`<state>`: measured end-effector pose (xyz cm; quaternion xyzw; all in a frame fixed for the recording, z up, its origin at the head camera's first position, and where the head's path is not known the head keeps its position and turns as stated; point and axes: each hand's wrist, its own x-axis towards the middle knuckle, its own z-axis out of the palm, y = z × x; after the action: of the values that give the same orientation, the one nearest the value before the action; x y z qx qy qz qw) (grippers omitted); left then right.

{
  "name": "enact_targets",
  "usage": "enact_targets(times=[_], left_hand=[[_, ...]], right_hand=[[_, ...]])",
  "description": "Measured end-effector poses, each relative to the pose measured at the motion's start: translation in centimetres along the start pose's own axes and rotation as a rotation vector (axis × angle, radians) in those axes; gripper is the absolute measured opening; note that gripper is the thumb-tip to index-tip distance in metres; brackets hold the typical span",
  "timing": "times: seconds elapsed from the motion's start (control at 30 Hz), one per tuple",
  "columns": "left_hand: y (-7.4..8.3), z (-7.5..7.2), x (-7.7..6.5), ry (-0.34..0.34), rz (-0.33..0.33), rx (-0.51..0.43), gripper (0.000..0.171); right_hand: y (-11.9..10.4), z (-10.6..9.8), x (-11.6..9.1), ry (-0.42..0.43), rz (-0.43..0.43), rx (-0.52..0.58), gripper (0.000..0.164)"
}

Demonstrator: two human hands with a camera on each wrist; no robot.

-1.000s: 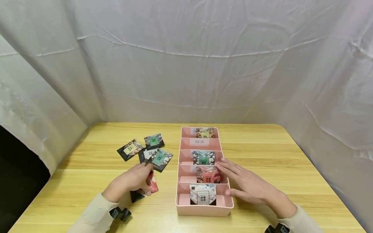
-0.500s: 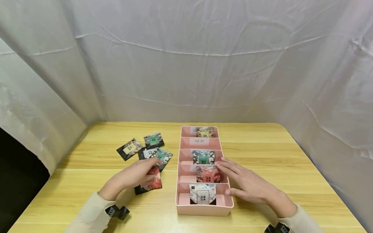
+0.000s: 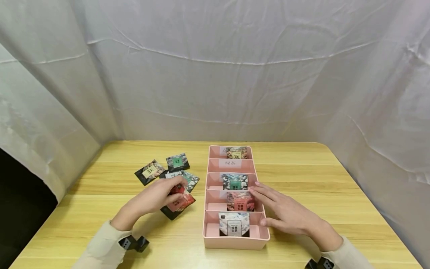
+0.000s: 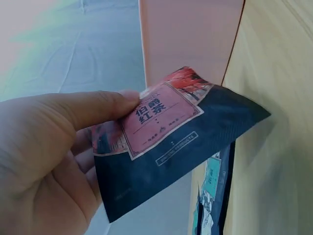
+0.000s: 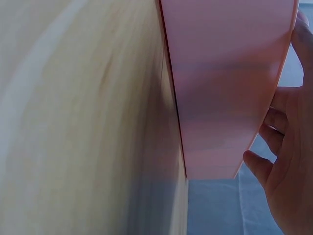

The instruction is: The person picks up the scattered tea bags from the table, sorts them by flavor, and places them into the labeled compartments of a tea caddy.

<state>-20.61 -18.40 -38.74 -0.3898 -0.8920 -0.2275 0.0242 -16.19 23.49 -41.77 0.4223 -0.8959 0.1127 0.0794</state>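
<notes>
My left hand (image 3: 152,200) pinches a tea sachet (image 4: 171,127) between thumb and fingers, left of the pink divided box (image 3: 235,244). The sachet is dark with a red picture and a pink label, and in the head view it tilts over the tabletop. Fingers outstretched, my right hand (image 3: 289,213) rests on the box's right rim. Inside the box, from near to far, stand a white sachet (image 3: 234,225), a red one (image 3: 240,201), a teal one (image 3: 235,182) and, in the far compartment, a yellow-labelled one (image 3: 236,152).
Beyond my left hand lie loose sachets: a yellow-labelled one (image 3: 149,172), a green-labelled one (image 3: 178,162) and an overlapping pair, partly covered by the hand. A paper label (image 3: 230,163) marks the second compartment from the back. Grey cloth (image 3: 215,82) hangs behind the wooden table (image 3: 295,172).
My left hand has drawn the red sachet rightward and up off the table, turning it toward the box. My right hand stays at the box's rim.
</notes>
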Motion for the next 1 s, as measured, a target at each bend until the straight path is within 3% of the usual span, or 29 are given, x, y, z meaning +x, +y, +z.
enact_targets(times=[0.2,0.4,0.6,0.87,1.0], left_hand=[[0.2,-0.6,0.3,0.056,0.064,-0.017,0.014],[0.6,-1.1,0.9,0.092,0.056,-0.055,0.013],[1.2,-1.6,1.9,0.132,0.067,-0.060,0.025],[2.4,-2.1,3.4,0.138,0.064,-0.051,0.026],[2.9,-2.2,4.2,0.146,0.060,-0.114,0.025]], right_hand=[[0.1,0.1,-0.1,0.007,0.004,-0.010,0.080],[0.1,0.1,-0.1,0.004,0.001,-0.012,0.081],[0.0,0.0,0.0,-0.017,0.021,0.001,0.081],[0.1,0.1,0.0,0.006,0.001,-0.008,0.081],[0.1,0.2,0.0,0.007,0.000,-0.006,0.081]])
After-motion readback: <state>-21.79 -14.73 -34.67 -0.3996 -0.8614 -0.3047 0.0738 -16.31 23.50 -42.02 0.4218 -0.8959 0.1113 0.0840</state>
